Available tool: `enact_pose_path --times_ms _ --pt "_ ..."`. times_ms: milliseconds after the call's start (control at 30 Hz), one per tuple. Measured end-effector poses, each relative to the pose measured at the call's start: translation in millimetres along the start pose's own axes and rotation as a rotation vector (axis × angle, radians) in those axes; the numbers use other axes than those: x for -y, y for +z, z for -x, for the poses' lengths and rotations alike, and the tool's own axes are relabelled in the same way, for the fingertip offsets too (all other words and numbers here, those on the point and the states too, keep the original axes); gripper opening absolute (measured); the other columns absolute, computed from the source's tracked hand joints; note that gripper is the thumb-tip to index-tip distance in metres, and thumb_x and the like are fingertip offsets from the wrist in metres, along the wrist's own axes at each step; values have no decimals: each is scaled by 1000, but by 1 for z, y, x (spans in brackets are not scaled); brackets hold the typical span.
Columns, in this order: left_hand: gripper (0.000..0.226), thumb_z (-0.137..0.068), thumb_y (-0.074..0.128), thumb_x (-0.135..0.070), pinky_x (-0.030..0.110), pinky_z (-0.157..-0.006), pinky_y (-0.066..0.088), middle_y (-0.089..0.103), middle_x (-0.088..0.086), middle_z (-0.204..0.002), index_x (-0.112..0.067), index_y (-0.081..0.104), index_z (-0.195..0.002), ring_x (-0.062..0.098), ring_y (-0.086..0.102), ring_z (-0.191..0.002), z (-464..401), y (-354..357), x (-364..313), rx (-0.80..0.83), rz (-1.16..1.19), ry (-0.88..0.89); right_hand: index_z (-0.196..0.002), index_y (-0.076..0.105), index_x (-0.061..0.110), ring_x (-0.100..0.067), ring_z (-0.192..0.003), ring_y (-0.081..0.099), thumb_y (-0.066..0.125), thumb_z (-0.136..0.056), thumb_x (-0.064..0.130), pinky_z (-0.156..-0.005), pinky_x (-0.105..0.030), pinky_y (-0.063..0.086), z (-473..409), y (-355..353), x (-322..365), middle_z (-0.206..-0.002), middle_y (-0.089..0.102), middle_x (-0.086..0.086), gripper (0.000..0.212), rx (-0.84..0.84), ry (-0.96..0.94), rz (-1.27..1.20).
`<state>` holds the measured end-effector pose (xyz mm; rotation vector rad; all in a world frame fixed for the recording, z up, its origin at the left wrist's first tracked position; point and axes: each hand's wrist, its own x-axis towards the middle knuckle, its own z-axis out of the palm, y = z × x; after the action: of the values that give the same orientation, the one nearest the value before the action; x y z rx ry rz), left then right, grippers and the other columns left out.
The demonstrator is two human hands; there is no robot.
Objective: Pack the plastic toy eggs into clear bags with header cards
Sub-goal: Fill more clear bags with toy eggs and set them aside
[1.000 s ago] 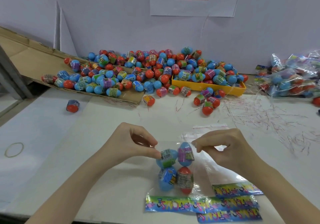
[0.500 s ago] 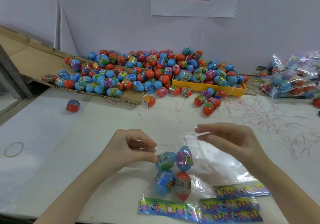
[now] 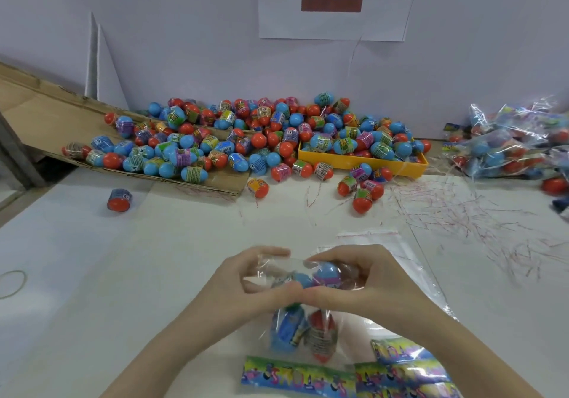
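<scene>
Gripping the top of a clear bag [image 3: 311, 330] at near centre, the left hand [image 3: 246, 283] and right hand [image 3: 369, 277] curl fingers and thumbs round its film, thumbs meeting. Four toy eggs [image 3: 323, 274] sit inside. Header cards [image 3: 400, 376] lie just nearer. Far across the table [image 3: 123, 274], loose eggs [image 3: 246, 142] cover a cardboard sheet [image 3: 37, 111] and a yellow tray [image 3: 363, 162]; packed bags [image 3: 508, 145] are piled far right.
</scene>
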<state>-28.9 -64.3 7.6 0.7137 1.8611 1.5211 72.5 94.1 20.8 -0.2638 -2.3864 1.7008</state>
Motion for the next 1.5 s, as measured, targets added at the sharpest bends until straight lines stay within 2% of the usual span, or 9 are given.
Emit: enact_pose_path --times_ms 167,300,433,533,667,867,1000,1200,1500 --pt "12 -61 84 -39 13 -49 46 73 -3 -66 -36 76 -69 4 66 -56 -2 3 -13 165 25 33 -82 75 28 -7 -64 65 87 -49 31 -60 -18 52 3 -13 9 -72 70 4 35 72 15 -134" --pt "50 -39 78 -68 14 -51 49 74 0 -74 -31 77 -73 8 67 -60 -3 0 -10 270 45 56 -84 74 32 -11 -70 67 77 -64 23 -60 -21 53 7 -29 11 -79 72 3 23 267 114 -263" --pt "44 -53 70 -67 19 -58 55 75 -6 -88 -30 76 -76 10 71 -71 -3 9 -11 342 116 -32 -93 71 30 -18 -68 68 77 -68 33 -54 -21 54 14 -54 11 -86 73 -7 26 401 212 -163" --pt "47 -61 55 -53 19 -58 54 71 -19 -93 -29 65 -100 10 70 -80 -8 14 -5 137 97 -24 -91 72 16 -10 -58 66 71 -72 32 -50 -16 51 0 -91 17 -74 72 -4 25 9 155 -243" --pt "20 -76 56 -42 14 -59 49 70 -19 -89 -32 73 -79 0 64 -77 -13 26 3 -152 -53 147 -106 55 18 -15 -89 65 51 -89 36 -73 -28 54 -19 -151 23 -101 65 -4 25 -670 60 -536" --pt "21 -73 59 -48 22 -65 53 68 -13 -89 -33 74 -73 2 64 -82 -22 60 23 -249 -832 577 -98 59 47 11 -98 55 60 -56 62 -87 -17 43 -9 -102 -15 -113 58 25 45 -124 130 324" --pt "38 -70 41 -54 24 -71 52 71 -5 -99 -34 74 -72 13 68 -88 -24 66 26 -145 -1061 560 -117 55 45 -1 -134 22 62 -70 61 -111 -34 19 -6 -85 -49 -140 35 25 50 76 106 863" --pt "39 -72 41 -53 18 -72 47 71 -6 -98 -32 75 -74 11 68 -89 -22 67 27 -98 -1034 531 -80 71 45 3 -131 25 69 -70 48 -108 -31 20 1 -78 -63 -126 54 18 11 -75 18 696" --pt "41 -74 41 -52 22 -77 49 71 -3 -99 -30 75 -76 13 68 -91 -19 69 26 -94 -992 510 -77 71 43 -3 -129 31 65 -65 53 -95 -26 11 10 -73 -52 -118 38 36 17 -267 -97 747"
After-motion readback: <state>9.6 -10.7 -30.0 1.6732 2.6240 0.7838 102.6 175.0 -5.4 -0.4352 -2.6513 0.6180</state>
